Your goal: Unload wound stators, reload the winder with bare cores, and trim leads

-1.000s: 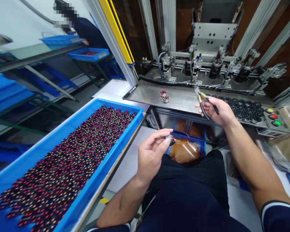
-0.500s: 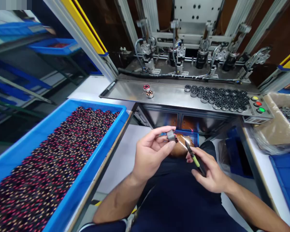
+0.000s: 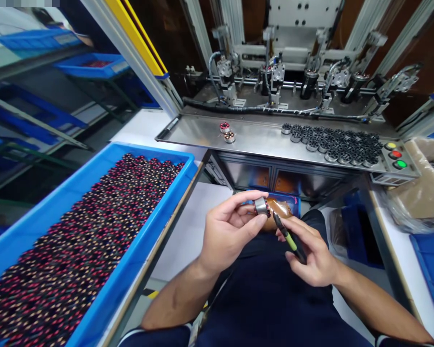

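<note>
Between the thumb and fingers of my left hand [image 3: 231, 229] is a small round motor core [image 3: 261, 206], grey metal around its side with dark and red parts at its ends. My right hand [image 3: 311, 250] grips a black and green hand tool [image 3: 290, 239], whose dark tip points up and left, close to the core. A small gap seems to separate tip and core. Two wound cores, one red [image 3: 224, 127] and one copper-coloured [image 3: 229, 137], stand on the steel tray [image 3: 253, 140] in front of the machine.
A large blue bin [image 3: 191, 166] full of red-and-copper cores lies at the left. Several black cores [image 3: 332, 142] crowd the tray's right part, beside a button box [image 3: 394, 176]. A plastic-lined carton [image 3: 415, 197] stands at the right. Machine fixtures [image 3: 275, 79] rise behind the tray.
The tool's tip has come nearer to the core. My left hand still holds the core, now slightly further right in view. The whole scene has shifted a little with the camera.
</note>
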